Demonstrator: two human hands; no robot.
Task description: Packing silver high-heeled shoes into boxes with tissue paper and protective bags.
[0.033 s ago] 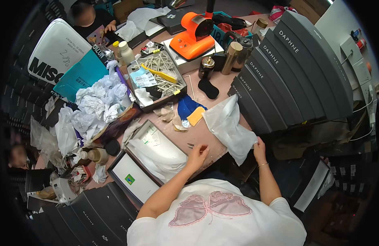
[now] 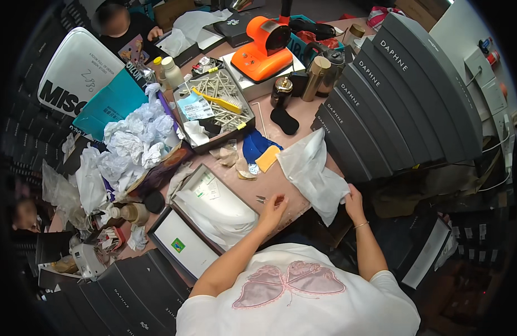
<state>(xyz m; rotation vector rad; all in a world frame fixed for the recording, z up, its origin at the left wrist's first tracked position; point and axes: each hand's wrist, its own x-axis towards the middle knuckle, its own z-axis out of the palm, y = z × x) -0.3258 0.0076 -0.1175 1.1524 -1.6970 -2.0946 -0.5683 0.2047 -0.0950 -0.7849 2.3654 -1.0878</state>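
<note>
White translucent plastic bag [image 2: 314, 173] lies on the pink tabletop [image 2: 275, 185] just beside the stacked grey boxes [image 2: 381, 106], w/ the right hand [image 2: 355, 203] closed on its lower corner at the table edge. Left hand [image 2: 273, 206] rests on the table near a small metal clip [image 2: 261, 198], fingers curled & pinched together; can't tell if they hold anything. An open shoebox [image 2: 214, 207] w/ white wrapping sits just left of that hand, blue cloth [image 2: 254, 147] & orange sponge [image 2: 268, 158] further up.
</note>
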